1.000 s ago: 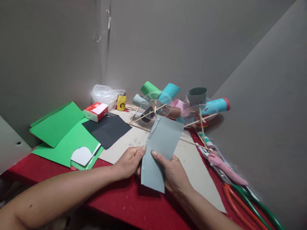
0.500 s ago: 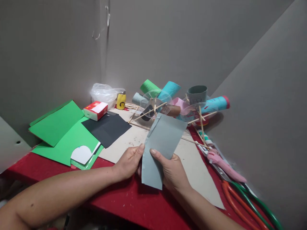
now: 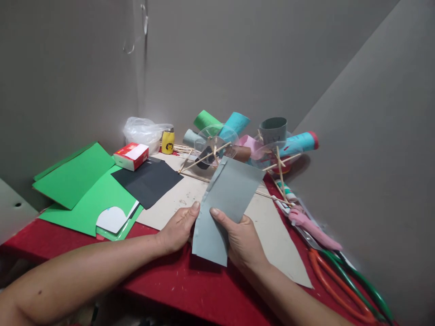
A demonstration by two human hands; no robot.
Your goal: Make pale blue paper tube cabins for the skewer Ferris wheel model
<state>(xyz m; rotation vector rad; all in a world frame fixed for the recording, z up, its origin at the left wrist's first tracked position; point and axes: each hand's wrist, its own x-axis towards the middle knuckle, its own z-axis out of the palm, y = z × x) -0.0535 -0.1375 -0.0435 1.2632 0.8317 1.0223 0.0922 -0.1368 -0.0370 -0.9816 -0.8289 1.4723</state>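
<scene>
A grey-blue paper strip (image 3: 234, 188) is held up in front of me, tilted, with a narrow creased fold along its left edge. My left hand (image 3: 181, 226) pinches that left edge, thumb on top and the other fingers partly hidden behind. On the right side, my right hand (image 3: 243, 240) grips the strip with its thumb lying on the face and its fingers behind. Under both hands are a beige board (image 3: 272, 235) and the red tabletop (image 3: 163, 290).
Green sheets (image 3: 74, 181), black paper (image 3: 149, 181) and a red-white box (image 3: 131, 156) lie left. Stick frames with clear discs and coloured paper tubes (image 3: 234, 126) stand at the back. Scissors with orange and green handles (image 3: 335, 283) and a pink tool (image 3: 314, 228) are at right.
The whole view has shifted slightly, so most things appear a little further left. The paper has turned a little, and both hands keep their hold on it.
</scene>
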